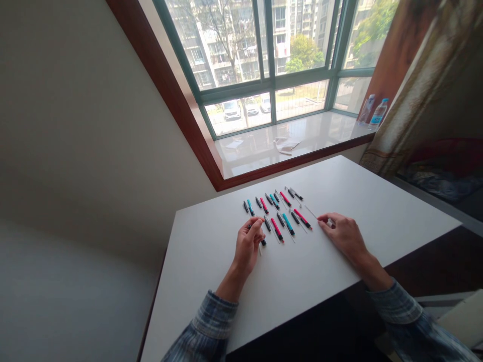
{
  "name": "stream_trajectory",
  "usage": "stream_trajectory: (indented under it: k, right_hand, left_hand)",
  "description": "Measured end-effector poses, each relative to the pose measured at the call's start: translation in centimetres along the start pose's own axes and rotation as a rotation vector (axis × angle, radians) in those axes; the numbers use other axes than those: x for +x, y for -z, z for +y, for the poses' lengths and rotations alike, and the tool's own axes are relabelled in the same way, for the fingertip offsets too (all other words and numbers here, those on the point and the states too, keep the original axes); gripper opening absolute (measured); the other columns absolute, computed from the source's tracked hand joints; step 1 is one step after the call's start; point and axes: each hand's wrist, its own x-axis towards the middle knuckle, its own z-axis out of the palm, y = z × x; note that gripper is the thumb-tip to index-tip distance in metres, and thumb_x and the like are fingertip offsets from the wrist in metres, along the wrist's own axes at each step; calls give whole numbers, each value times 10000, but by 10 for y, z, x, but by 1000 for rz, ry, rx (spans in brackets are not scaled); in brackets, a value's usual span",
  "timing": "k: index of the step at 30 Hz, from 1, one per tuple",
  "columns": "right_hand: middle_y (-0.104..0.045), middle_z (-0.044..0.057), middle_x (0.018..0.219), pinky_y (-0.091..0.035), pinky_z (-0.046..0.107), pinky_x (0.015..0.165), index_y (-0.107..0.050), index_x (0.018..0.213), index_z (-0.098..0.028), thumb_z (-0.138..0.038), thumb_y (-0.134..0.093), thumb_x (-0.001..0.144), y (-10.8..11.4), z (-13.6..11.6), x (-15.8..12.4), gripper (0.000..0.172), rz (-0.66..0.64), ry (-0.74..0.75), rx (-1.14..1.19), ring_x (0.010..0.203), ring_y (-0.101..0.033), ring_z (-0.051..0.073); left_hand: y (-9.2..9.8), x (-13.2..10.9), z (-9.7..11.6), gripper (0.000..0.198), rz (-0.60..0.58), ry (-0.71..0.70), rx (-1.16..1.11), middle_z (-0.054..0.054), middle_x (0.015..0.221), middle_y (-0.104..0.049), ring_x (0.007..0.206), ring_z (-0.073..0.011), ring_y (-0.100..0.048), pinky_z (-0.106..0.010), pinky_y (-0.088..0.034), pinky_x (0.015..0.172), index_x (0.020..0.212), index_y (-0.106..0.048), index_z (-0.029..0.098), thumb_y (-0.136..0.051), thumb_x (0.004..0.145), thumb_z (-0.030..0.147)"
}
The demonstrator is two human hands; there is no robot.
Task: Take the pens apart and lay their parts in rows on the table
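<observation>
Disassembled pens lie in two rough rows on the white table (pixel 204 256). Among them are pink barrels (pixel 276 229), teal barrels (pixel 289 224), short black parts (pixel 267 223) and thin white refills. My left hand (pixel 249 244) is closed in a pinch at the left end of the near row; a bit of something dark shows at its fingers, too small to name. Beneath it, a black-ended pen part (pixel 263 242) is partly covered. On the right, my right hand (pixel 341 234) rests low over the table, thumb and finger closed on the end of a thin white pen refill (pixel 311 211).
Behind the table runs a window sill (pixel 256 156) with crumpled paper (pixel 286 146) and two plastic bottles (pixel 378 114). A wall (pixel 94 125) rises at the left. A curtain (pixel 411 95) hangs at the right, beyond the table's far corner.
</observation>
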Motion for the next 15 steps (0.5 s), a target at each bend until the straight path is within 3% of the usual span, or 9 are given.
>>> stream_trajectory:
  k: [15]
  right_hand:
    - [-783,43,862,-474,315,696,-800,929,-254,-393,-604,898,-6,-1,12,243,-38,15,-47,726,-697,218]
  left_hand:
    - [-2,-2,-1,301,-41,3,24,95,563,-267,549,-80,-224,-226,-286,555,869,-665,156,-813,799,408]
